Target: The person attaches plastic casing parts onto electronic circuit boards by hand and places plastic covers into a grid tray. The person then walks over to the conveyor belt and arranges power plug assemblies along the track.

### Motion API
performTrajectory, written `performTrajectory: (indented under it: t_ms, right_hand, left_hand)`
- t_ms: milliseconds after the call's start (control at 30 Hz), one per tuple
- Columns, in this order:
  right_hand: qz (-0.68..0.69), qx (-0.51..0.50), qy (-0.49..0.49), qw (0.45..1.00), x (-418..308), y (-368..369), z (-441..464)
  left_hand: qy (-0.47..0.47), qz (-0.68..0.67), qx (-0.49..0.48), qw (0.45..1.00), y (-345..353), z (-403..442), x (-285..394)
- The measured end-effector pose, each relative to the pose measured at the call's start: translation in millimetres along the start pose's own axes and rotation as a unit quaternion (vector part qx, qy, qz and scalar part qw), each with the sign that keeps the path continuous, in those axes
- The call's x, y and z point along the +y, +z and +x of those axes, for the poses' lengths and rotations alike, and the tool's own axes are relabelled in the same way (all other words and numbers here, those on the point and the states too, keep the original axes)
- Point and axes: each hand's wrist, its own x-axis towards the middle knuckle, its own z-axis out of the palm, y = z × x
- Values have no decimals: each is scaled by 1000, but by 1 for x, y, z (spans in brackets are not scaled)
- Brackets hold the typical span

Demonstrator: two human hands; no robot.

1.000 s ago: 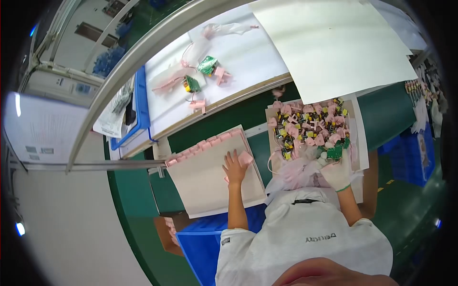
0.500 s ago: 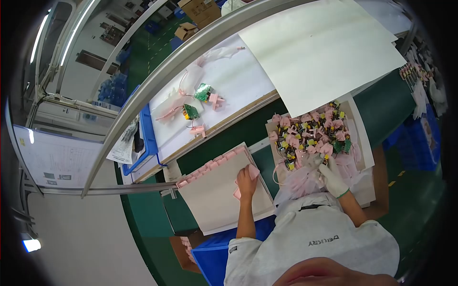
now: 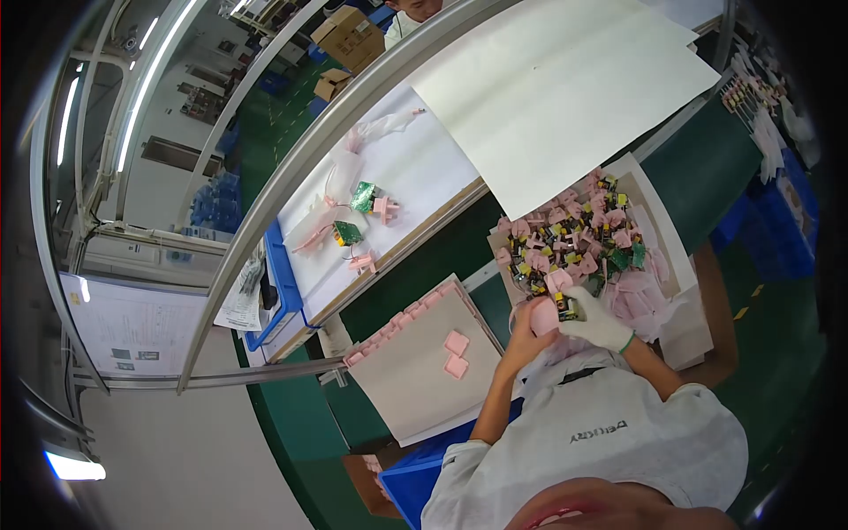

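The wearer's pale shirt (image 3: 583, 442) fills the bottom, and just beyond it the two hands are close together. The bare left hand (image 3: 523, 344) is closed around a pink shell (image 3: 542, 318); the gloved right hand (image 3: 602, 327) pinches a black-and-yellow part (image 3: 567, 307) right beside that shell, though whether the two touch I cannot tell. To the left, a blue bin (image 3: 415, 486) sits partly under a flat board (image 3: 415, 380). Two more shells (image 3: 456, 343) lie next to each other on the board, and a row of pink blocks (image 3: 402, 320) lines its far edge. Past the gloved hand is a pile (image 3: 574, 234) of pink, black and yellow parts. Farther off, a white table (image 3: 437, 168) bears two green circuits (image 3: 363, 197) with pink plugs (image 3: 386, 209), between a blue tray (image 3: 284, 300) and a large white sheet (image 3: 565, 97). A rail (image 3: 300, 163) arches across; behind it are cartons (image 3: 349, 37) and another person (image 3: 402, 31).
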Motion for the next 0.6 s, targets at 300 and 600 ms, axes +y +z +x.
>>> performTrajectory:
  t_ms: [300,600]
  right_hand:
    - [11,-42,51,998,2,5,0]
    - [44,-82,19,995,-19,13,1]
  left_hand:
    - [-71,-187,-14,980,-2,-11,28]
    - [-118,-415,64,900,-2,-11,10]
